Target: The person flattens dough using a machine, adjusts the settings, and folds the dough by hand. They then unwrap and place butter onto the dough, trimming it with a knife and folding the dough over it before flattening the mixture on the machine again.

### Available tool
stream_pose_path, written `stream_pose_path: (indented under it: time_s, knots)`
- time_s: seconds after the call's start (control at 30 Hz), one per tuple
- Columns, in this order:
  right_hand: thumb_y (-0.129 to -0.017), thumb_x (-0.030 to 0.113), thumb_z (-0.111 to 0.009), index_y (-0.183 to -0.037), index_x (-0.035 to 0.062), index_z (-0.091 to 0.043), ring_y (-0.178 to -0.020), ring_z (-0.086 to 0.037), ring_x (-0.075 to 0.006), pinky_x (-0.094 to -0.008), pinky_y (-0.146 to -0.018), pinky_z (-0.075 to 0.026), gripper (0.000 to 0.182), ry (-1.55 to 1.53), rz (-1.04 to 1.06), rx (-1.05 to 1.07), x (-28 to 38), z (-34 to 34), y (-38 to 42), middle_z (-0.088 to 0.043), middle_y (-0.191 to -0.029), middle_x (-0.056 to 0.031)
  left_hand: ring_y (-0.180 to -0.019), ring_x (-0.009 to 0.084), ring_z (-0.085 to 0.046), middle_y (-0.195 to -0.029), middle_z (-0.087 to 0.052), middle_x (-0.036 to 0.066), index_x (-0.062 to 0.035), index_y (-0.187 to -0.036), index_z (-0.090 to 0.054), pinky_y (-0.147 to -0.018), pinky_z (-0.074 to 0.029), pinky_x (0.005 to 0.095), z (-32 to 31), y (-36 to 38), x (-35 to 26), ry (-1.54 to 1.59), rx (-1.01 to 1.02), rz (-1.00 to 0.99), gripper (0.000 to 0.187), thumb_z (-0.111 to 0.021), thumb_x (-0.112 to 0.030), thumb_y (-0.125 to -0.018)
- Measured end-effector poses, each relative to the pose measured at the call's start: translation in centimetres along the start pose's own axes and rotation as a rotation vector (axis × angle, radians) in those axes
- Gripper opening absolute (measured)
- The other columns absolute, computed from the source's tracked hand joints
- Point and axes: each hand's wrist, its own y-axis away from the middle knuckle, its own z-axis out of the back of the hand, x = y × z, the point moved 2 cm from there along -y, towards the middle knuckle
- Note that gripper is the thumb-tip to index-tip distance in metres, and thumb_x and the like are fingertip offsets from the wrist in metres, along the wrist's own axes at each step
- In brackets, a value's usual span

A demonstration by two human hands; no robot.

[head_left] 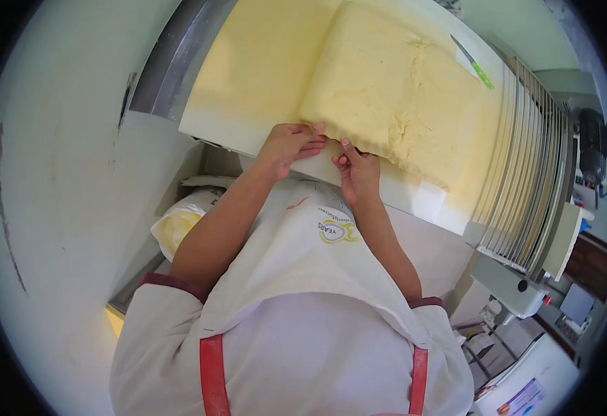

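Observation:
A thick, pale-yellow slab of dough (380, 83) lies folded on the pale work surface (241, 90), with a wrinkled seam running across its right part. At the slab's near edge, my left hand (293, 147) has its thumb and forefinger closed on the dough's corner. Just to the right, my right hand (356, 166) pinches the same edge between thumb and curled fingers. A small gap separates the two hands. A knife (471, 61) with a green handle rests beyond the dough, at the right.
A metal wire guard (529, 159) stands along the surface's right end. A grey metal tray-like end piece (182, 59) is at the left. Below the surface sits a plastic bag (178, 225) with yellow contents. A white box (532, 381) stands at the lower right.

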Motion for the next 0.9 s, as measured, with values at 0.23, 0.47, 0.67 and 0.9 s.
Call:
stream_pose_path:
  time_s: [0.23,0.47,0.67,0.9]
  knots:
    - [-0.093,0.019,-0.062,-0.099,-0.0037,-0.061,-0.061,-0.061,-0.0148,-0.0290,-0.062,-0.056,0.023,0.064,0.085,-0.128,2.6,4.7,1.9,-0.066,-0.087,-0.0116,-0.082,0.0197,-0.066,-0.089,-0.067,0.013,-0.0010,-0.089,-0.058,-0.081,-0.057,0.0325,1.2,-1.9,0.6,-0.030,-0.028,-0.120,0.017,-0.061,-0.017,-0.093]
    - [-0.095,0.024,-0.059,-0.090,-0.0047,-0.064,-0.063,-0.064,-0.0160,-0.0286,-0.063,-0.056,0.029,0.088,0.170,-0.151,1.6,5.9,1.2,-0.067,-0.083,-0.0131,-0.078,0.0174,-0.065,-0.085,-0.066,0.010,-0.0057,-0.086,-0.057,-0.075,-0.056,0.0301,1.9,-1.3,-1.6,-0.163,-0.034,-0.119,0.015,-0.058,-0.018,-0.096]
    - [-0.087,0.028,-0.068,-0.090,0.0032,-0.066,-0.069,-0.061,-0.0189,-0.0337,-0.068,-0.050,0.025,0.869,0.312,-0.209,6.1,7.2,4.1,-0.065,-0.077,-0.0068,-0.071,0.0143,-0.063,-0.078,-0.064,0.005,-0.0054,-0.089,-0.060,-0.068,-0.054,0.0265,2.2,-1.6,-1.2,-0.195,-0.070,-0.150,0.015,-0.059,-0.019,-0.095]
    - [-0.078,0.033,-0.074,-0.084,0.0121,-0.066,-0.084,-0.052,-0.0243,-0.0409,-0.077,-0.035,0.023,1.332,0.818,-0.508,9.1,5.6,2.2,-0.061,-0.078,-0.0016,-0.062,0.0137,-0.058,-0.068,-0.064,0.004,0.0028,-0.084,-0.064,-0.060,-0.045,0.0237,-3.5,3.7,-0.9,-0.871,0.036,-0.336,0.023,-0.063,-0.019,-0.092]
